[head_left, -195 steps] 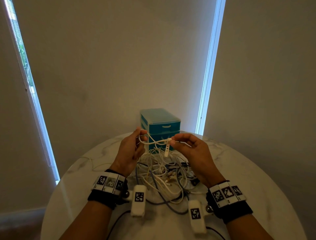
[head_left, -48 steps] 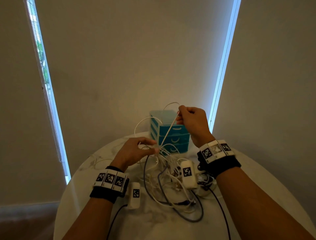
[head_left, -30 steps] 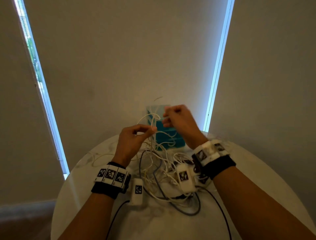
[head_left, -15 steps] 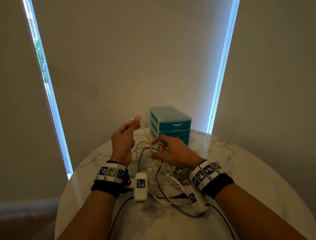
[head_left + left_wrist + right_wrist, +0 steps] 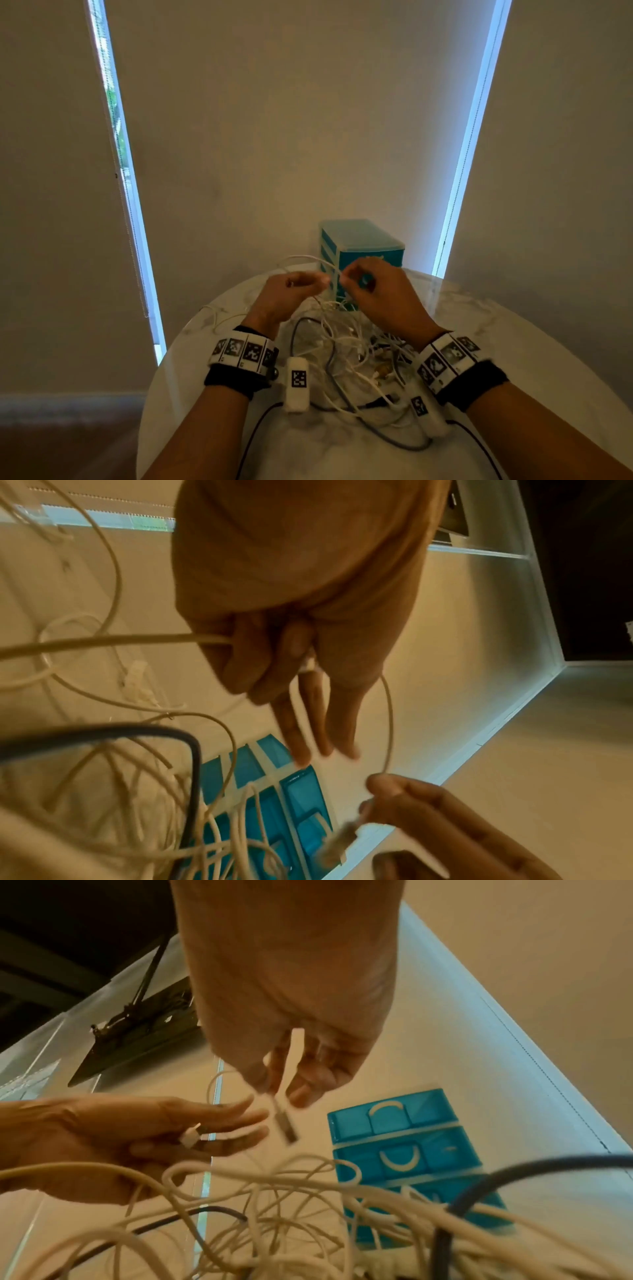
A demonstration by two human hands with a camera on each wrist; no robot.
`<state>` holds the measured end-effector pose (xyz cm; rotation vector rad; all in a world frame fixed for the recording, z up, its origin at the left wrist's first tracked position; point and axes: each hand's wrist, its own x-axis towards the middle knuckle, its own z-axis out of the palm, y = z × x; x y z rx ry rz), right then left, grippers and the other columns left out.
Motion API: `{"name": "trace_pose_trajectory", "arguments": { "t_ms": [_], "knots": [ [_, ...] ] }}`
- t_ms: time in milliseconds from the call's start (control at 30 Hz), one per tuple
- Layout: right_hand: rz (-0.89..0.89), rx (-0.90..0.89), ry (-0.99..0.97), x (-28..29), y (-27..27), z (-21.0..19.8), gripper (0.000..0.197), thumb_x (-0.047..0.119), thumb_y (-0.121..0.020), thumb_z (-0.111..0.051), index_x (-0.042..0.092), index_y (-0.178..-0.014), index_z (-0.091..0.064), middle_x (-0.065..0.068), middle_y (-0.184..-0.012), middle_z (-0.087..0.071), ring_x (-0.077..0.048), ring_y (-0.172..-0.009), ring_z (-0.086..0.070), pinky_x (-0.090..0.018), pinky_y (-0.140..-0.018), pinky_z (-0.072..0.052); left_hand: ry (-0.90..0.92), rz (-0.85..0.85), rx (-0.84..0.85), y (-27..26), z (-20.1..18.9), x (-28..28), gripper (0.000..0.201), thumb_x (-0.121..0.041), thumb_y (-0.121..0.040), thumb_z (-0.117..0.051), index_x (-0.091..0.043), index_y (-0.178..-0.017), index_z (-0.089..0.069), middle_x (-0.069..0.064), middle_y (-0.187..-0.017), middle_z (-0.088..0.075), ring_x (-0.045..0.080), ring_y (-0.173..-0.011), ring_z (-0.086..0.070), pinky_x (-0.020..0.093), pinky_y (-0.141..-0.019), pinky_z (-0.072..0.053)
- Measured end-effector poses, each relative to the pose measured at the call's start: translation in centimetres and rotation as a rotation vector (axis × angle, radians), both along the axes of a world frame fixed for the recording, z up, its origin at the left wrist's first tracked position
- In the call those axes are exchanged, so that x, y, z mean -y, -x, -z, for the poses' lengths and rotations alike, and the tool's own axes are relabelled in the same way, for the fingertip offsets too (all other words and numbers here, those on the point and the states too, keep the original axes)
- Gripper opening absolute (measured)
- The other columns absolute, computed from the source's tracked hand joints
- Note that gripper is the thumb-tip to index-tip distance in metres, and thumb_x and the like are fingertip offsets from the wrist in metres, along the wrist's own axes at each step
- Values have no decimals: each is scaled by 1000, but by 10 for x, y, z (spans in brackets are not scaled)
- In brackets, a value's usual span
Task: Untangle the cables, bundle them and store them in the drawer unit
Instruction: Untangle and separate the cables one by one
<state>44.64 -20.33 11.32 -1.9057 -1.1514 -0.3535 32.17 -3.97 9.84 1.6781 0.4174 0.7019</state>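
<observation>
Left hand [image 5: 286, 294] pinches a white cable [image 5: 113, 639] | right hand [image 5: 375, 291] pinches its plug end | change: hands, apart a moment ago, now meet above the tangle [image 5: 346, 353] on the surface [image 5: 513, 342] (one cable seemingly freed) | drawer unit [image 5: 363, 240] behind, shut.

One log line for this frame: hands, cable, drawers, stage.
left hand: pinches thin white cable | right hand: pinches its plug end | teal plastic drawer unit: shut | stage: untangling

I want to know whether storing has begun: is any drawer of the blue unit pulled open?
No: in the right wrist view the drawer unit shows its drawer fronts flush and closed.
</observation>
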Motion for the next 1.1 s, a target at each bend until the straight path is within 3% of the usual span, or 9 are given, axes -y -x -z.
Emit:
{"name": "trace_pose_trajectory", "arguments": {
  "t_ms": [133, 267, 433, 533, 633, 767, 867, 933, 1100],
  "knots": [
    [88, -212, -327, 14, -12, -27, 14, 40, -105, -63, 27, -109, -64, 9, -94, -76, 4, -82, -70, -10, -60, -54, -145, 119, -227, -9, 6, 4, 24, -44, -97, -75, -24, -104, -85, -13, -91, -78, -10, -74, -67, 10, -63, -53],
    [112, -235, -343, 21, -12, -40, 21, 38, -105, -63, 31, -124, -58, 4, -89, -73, -9, -80, -72, -14, -58, -53, -25, 25, -181, -4, 1, -6, 26, -48, -96, -75, -26, -107, -83, -3, -99, -73, 12, -75, -55, 26, -63, -43],
    [-27, -388, -343, 21, 1, -39, 21, 18, -109, -53, 21, -128, -47, 2, -100, -64, -11, -80, -64, -14, -55, -50, 331, -85, 283, -2, -5, -25, 19, -21, -104, -56, -13, -114, -70, 0, -81, -57, 6, -55, -41, 23, -53, -31],
    [-223, -409, -375, 14, 17, -39, 23, 12, -110, -54, 19, -132, -53, -9, -105, -71, -16, -81, -71, -24, -63, -57, 426, -102, 510, -2, -8, -23, 27, -7, -104, -40, -13, -123, -58, 4, -83, -63, 10, -61, -47, 25, -56, -32],
    [-326, -434, -532, 9, 30, -45, 27, 10, -108, -57, 9, -135, -60, -8, -113, -77, -19, -94, -78, -25, -69, -61, 321, -107, 501, -2, -10, -17, 32, 1, -105, -36, -14, -121, -60, 2, -93, -59, 12, -72, -49, 26, -60, -36],
    [-374, -577, -742, 1, 43, -45, 22, 24, -106, -61, 13, -122, -71, -2, -111, -82, -16, -101, -78, -22, -75, -62, -103, -149, 380, 1, -7, -14, 32, -26, -117, -37, -30, -136, -63, 1, -104, -55, 11, -81, -52, 22, -74, -49],
    [-551, -1082, -967, -4, 36, -40, 32, 38, -92, -73, 16, -115, -74, -3, -109, -79, -9, -91, -75, -15, -66, -57, -287, -203, 385, 7, -5, -15, 35, -34, -116, -42, -42, -145, -61, 0, -120, -56, 11, -92, -63, 13, -88, -52],
    [-649, -1310, -1115, -7, 24, -33, 39, 46, -90, -74, 19, -118, -71, 3, -100, -73, -4, -82, -67, -15, -64, -52, -247, -222, 457, 11, -8, -19, 34, -29, -113, -52, -41, -143, -64, 5, -116, -63, 13, -94, -70, 21, -92, -57],
    [-444, -1176, -796, -25, 14, -29, 35, 41, -112, -46, 12, -104, -63, -4, -89, -72, -19, -87, -70, -33, -85, -58, -163, -232, 533, 16, -24, -16, 28, -14, -96, -80, -24, -121, -78, 2, -101, -78, 13, -101, -74, 23, -88, -61]
  ]
}}
